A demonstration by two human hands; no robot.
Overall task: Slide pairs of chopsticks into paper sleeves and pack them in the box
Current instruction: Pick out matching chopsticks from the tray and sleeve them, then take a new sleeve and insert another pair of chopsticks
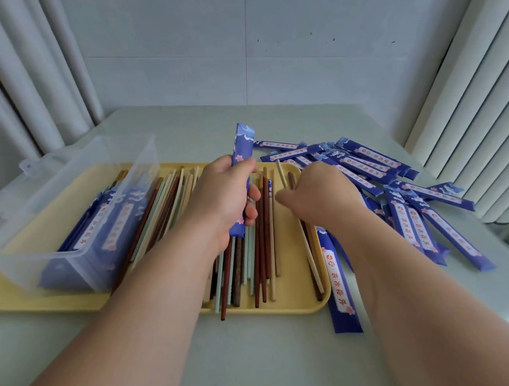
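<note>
Your left hand (227,192) grips paper sleeve (241,157), long axis 12-to-6. Right hand (318,193), at its 3 o'clock, curls over loose chopsticks (266,238), parallel to sleeve, on tray (306,306); grip unclear. Box (95,145) at 9 o'clock, left hand nearer.

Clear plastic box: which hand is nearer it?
Left. The left hand, gripping a blue paper sleeve, is just right of the clear plastic box; the right hand lies farther right.
</note>
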